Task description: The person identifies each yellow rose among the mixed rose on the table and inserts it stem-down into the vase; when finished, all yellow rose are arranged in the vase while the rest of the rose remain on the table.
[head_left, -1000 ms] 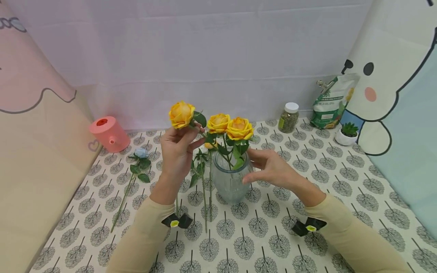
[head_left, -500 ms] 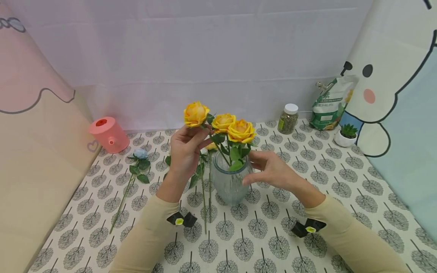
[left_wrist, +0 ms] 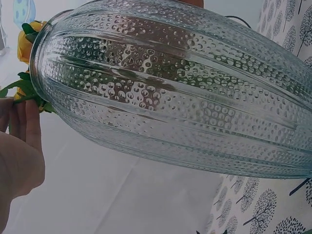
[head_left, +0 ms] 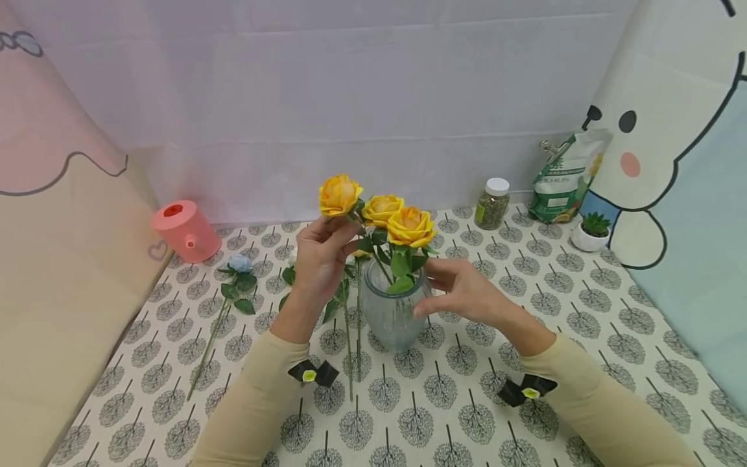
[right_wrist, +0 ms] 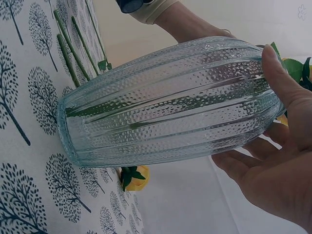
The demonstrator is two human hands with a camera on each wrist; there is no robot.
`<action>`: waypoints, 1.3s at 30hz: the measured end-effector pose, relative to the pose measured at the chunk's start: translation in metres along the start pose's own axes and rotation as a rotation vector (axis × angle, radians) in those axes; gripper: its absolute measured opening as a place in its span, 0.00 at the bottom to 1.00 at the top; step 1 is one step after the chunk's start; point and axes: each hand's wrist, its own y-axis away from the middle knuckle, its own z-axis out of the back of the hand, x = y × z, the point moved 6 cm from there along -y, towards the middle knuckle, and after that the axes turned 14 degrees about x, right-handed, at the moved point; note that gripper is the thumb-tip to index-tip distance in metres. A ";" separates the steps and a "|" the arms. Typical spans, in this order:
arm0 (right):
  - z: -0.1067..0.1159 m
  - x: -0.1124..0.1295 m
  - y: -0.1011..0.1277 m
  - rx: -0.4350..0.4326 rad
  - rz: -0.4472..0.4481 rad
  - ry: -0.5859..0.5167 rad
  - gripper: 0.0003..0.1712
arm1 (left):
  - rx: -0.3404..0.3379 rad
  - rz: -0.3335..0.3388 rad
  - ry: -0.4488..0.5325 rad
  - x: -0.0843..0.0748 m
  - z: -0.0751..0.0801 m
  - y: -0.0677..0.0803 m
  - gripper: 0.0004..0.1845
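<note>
My left hand [head_left: 321,259] pinches a yellow rose [head_left: 340,194] just under its bloom, at the left of the vase mouth. Its lower stem passes toward the ribbed clear glass vase [head_left: 393,321]; how deep it reaches is hard to see. Two more yellow roses, one farther back [head_left: 382,209] and one nearer [head_left: 411,227], stand in the vase. My right hand [head_left: 467,292] grips the vase near its rim from the right, thumb in front. In the right wrist view, the thumb [right_wrist: 278,73] lies across the glass and the other fingers are behind it.
On the patterned tablecloth [head_left: 414,421] left of the vase lie a blue rose [head_left: 240,263] and several other stemmed flowers, partly hidden by my left arm. A pink watering can [head_left: 187,230] stands back left. Back right are a jar [head_left: 493,204], a clipped bag [head_left: 569,175] and a potted succulent [head_left: 592,230].
My left hand has moved right with its yellow rose, bringing the bloom close to the two in the vase. The right hand and the vase have stayed nearly still.
</note>
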 end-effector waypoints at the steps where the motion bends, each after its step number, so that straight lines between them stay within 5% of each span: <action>1: 0.000 0.000 0.000 -0.001 -0.002 0.000 0.43 | 0.005 -0.001 -0.003 0.000 0.000 0.000 0.11; 8: 0.000 -0.001 0.000 -0.004 -0.003 -0.009 0.43 | 0.080 0.007 -0.065 0.004 -0.004 0.001 0.17; 23: 0.000 0.001 0.000 -0.002 0.002 0.015 0.43 | 0.048 0.065 -0.039 0.011 -0.004 0.003 0.29; 30: 0.000 0.001 0.000 -0.004 0.006 0.011 0.45 | 0.026 0.064 -0.092 0.012 -0.002 0.005 0.33; 39: -0.002 0.002 0.000 0.019 0.020 -0.008 0.50 | 0.084 0.092 -0.246 0.014 -0.005 0.009 0.30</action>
